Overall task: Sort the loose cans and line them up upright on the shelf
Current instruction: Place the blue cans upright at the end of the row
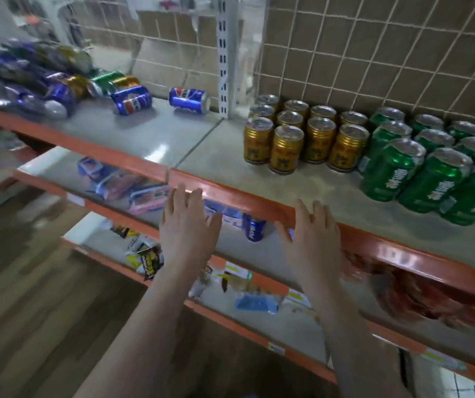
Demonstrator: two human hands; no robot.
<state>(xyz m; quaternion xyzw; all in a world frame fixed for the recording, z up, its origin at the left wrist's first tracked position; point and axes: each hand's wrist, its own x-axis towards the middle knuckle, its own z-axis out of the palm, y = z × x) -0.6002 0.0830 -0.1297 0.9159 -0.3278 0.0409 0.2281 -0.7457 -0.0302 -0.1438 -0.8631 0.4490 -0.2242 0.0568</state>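
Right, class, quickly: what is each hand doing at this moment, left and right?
Left hand: open, fingers straight, holding nothing, in front of the shelf edge.
Right hand: open, fingers straight, holding nothing, by the same edge.

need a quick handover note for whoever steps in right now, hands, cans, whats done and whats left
Left hand and right hand: both open, holding nothing, fingers straight, in front of the top shelf's orange front edge.

Done: gold cans stand upright in rows on the right section; green cans stand upright in rows beside them, further right.

Left: the mixed pile of cans lies on its side at the far left, blurred. Two blue Pepsi cans lie loose on their sides, one by the pile, one near the white upright post. No blue row exists yet. Another blue Pepsi can stands on the shelf below.
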